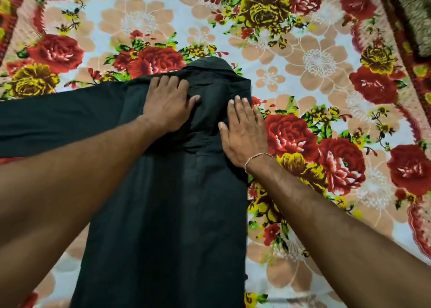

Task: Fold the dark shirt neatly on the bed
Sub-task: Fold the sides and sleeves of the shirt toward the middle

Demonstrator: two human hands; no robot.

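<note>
Two hands flat on the dark shirt (163, 202), nothing gripped. Shirt lies lengthwise on the bed's floral sheet (314, 58), collar end away from the camera, right side folded in to a straight edge, one sleeve (58, 123) stretched out to the left. Left hand (169, 104) palm down near the collar, fingers straight and spread, pressing cloth. Right hand (242, 132) palm down on the shirt's right edge, fingers straight and together, thread band (255, 159) round its wrist. Both forearms reach in from below.
</note>
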